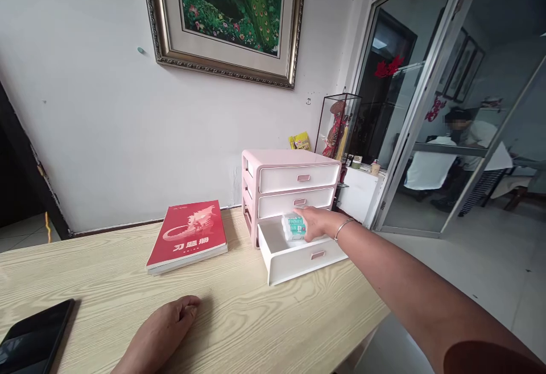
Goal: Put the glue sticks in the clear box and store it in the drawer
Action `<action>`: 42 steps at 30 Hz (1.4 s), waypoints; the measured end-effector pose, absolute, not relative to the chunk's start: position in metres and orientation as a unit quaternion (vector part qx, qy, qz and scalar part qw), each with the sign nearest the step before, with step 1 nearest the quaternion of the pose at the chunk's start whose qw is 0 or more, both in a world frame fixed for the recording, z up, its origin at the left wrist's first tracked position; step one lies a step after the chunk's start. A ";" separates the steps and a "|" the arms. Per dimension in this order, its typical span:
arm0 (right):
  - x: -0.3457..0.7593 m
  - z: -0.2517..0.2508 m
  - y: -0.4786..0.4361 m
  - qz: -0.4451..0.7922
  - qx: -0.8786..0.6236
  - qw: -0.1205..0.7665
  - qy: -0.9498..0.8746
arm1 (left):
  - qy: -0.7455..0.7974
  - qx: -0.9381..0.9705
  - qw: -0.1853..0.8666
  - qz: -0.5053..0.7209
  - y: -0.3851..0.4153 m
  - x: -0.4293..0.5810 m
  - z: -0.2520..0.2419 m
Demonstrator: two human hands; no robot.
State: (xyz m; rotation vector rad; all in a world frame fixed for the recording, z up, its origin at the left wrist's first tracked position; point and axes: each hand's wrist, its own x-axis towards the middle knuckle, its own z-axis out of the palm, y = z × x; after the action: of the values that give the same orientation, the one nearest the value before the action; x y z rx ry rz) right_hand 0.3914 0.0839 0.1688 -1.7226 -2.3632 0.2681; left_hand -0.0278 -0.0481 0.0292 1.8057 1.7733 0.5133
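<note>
The right hand has the clear packet with a green label in a pinch, fingers over its far upper side and thumb on its near side. The packet is within the open bottom drawer of the pink-and-white drawer unit, toward the far right corner of the table; whether it touches the drawer floor cannot be told. The film looks soft, so a light, even pinch should serve better than a squeeze. Keep the packet level and in the uncovered front part of the drawer, clear of the side walls and the middle drawer's front just above, with the knuckles and the bracelet off the drawer rim. The left hand rests toward the near edge, fingers curled in loosely; it could steady the drawer front if that slides.

Counted: one packet; one drawer unit with three drawers, one pulled out, and three pink handles, one to each; one red exercise book by the far edge, though a second beneath it cannot be ruled out; one black phone or tablet toward the left end; one bracelet. Beyond are one framed picture, one yellow snack bag and one glass display case.
</note>
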 end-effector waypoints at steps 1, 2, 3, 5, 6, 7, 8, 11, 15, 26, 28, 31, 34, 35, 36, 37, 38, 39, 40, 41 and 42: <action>0.392 0.174 0.082 0.087 -0.583 0.110 -0.801 | 0.658 0.673 0.276 0.193 -0.048 -0.028 0.028; 0.392 0.180 0.079 0.083 -0.580 0.116 -0.802 | 0.657 0.674 0.276 0.196 -0.047 -0.028 0.027; 0.392 0.186 0.075 0.080 -0.578 0.119 -0.803 | 0.656 0.673 0.276 0.201 -0.047 -0.028 0.026; 0.386 0.199 0.061 0.074 -0.570 0.121 -0.809 | 0.653 0.667 0.284 0.218 -0.046 -0.027 0.024; 0.381 0.206 0.051 0.073 -0.565 0.124 -0.812 | 0.648 0.663 0.293 0.233 -0.046 -0.025 0.023; 0.374 0.211 0.039 0.072 -0.555 0.133 -0.818 | 0.639 0.658 0.307 0.252 -0.047 -0.023 0.023; 0.365 0.216 0.025 0.072 -0.539 0.148 -0.826 | 0.626 0.653 0.326 0.275 -0.048 -0.020 0.024; 0.330 0.222 -0.022 0.069 -0.486 0.168 -0.855 | 0.561 0.619 0.423 0.350 -0.057 -0.007 0.031; 0.281 0.213 -0.072 0.049 -0.405 0.074 -0.910 | 0.424 0.548 0.590 0.414 -0.076 0.011 0.048; 0.238 0.104 -0.077 0.073 -0.400 0.111 -0.907 | 0.386 0.481 0.671 0.411 -0.084 0.033 0.057; 0.256 0.090 -0.078 0.101 -0.434 0.169 -0.879 | 0.410 0.461 0.667 0.417 -0.082 0.030 0.059; 0.298 0.071 -0.075 0.138 -0.535 0.240 -0.798 | 0.423 0.454 0.669 0.409 -0.080 0.026 0.059; 0.342 0.055 -0.061 0.146 -0.657 0.305 -0.674 | 0.398 0.443 0.690 0.411 -0.079 0.023 0.055; 0.354 0.050 -0.055 0.134 -0.689 0.321 -0.635 | 0.394 0.438 0.694 0.413 -0.079 0.024 0.054; 0.363 0.046 -0.048 0.121 -0.707 0.339 -0.609 | 0.396 0.434 0.695 0.413 -0.079 0.024 0.053; 0.371 0.043 -0.042 0.109 -0.718 0.351 -0.591 | 0.400 0.432 0.696 0.412 -0.079 0.025 0.053; 0.375 0.041 -0.035 0.100 -0.725 0.359 -0.579 | 0.403 0.430 0.696 0.410 -0.079 0.026 0.052; 0.378 0.041 -0.029 0.094 -0.730 0.362 -0.572 | 0.405 0.428 0.698 0.407 -0.079 0.026 0.052; 0.379 0.042 -0.022 0.090 -0.735 0.360 -0.568 | 0.403 0.426 0.701 0.405 -0.079 0.027 0.052; 0.378 0.044 -0.016 0.089 -0.739 0.356 -0.565 | 0.401 0.423 0.705 0.404 -0.078 0.027 0.051; 0.376 0.047 -0.009 0.087 -0.742 0.353 -0.564 | 0.398 0.420 0.707 0.405 -0.078 0.026 0.051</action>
State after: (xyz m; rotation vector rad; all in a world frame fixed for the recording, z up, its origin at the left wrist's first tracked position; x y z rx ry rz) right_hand 0.3759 -0.0094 0.0465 -1.9181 -1.4580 0.2263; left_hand 0.0262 -0.0781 0.0508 0.9339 0.8851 0.8999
